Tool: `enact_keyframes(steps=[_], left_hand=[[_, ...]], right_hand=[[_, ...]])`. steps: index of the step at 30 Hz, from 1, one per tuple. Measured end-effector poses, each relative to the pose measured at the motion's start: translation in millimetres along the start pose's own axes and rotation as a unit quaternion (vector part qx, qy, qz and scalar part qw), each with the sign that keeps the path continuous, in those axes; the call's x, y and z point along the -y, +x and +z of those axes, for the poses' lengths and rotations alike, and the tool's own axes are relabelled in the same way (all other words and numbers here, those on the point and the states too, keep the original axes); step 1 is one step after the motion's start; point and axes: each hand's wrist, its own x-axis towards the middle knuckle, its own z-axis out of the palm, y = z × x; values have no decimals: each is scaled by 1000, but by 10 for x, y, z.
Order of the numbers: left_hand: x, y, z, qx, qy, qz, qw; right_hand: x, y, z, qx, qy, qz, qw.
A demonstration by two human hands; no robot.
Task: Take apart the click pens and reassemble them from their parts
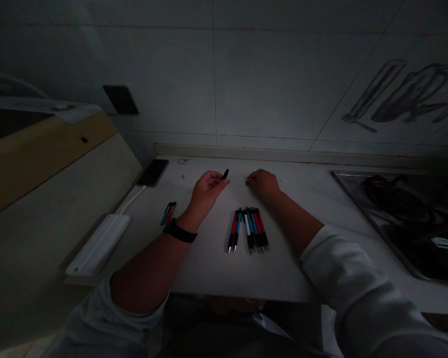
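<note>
My left hand (208,190) pinches a short black pen part (225,174) between thumb and fingers, its end pointing up and away from me. To its right, my right hand (263,183) is closed low over the counter, with a small dark piece at its fingertips that I cannot make out. Nearer me, between my forearms, several click pens (248,229) in red, blue, white and black lie side by side, metal tips toward me. Beside my left wrist lie short blue and red pen barrels (168,213) with black parts.
The white counter (216,271) meets a tiled wall. At left are a phone (153,172), a white power strip (99,244) with a cable, and a slanted board (59,199). A small ring (182,161) lies at the back. At right is a gas stove (406,214).
</note>
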Motion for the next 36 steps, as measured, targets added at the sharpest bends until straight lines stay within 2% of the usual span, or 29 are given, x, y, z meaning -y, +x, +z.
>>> enact_keyframes(steps=[15,19,23,25,29,32,36], left_hand=[[12,-7,1,14,13,-8,1000],[47,2,-15,24,29,4,999],[82,1,-29,40,101,53,993],[79,-17,-27,48,148,91,984],[46,-77,2,81,213,146,963],[38,-112,31,106,237,163,952],[63,-125,44,113,240,167,950]], right_hand=[[11,-40,-26,1,0,20,1000],[-12,-27,-145,-31,46,17,998],[52,-93,-348,-67,129,-49,988],[140,-194,-445,-50,178,-89,979],[332,-464,-546,28,261,-139,955],[382,-623,-534,50,314,-141,938],[307,-740,-457,48,356,-108,927]])
